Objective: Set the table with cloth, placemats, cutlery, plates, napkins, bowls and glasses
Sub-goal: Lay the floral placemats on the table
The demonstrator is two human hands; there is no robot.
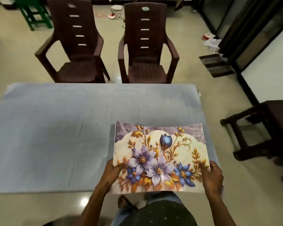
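A table (pixel 199 92) fills the middle and left of the frame, covered edge to edge by a pale blue cloth (pixel 59 136). At lower right, a flowered placemat (pixel 158 154) sits over the cloth, its far edge curling upward.

placemat (pixel 160 157) hides most fingers (pixel 119 165).

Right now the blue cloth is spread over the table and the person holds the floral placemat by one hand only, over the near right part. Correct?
Not quite. The head view shows both hands on the floral placemat: the left hand grips its left edge and the right hand its right edge. The rest holds: the blue cloth is spread over the table, placemat over the near right part.
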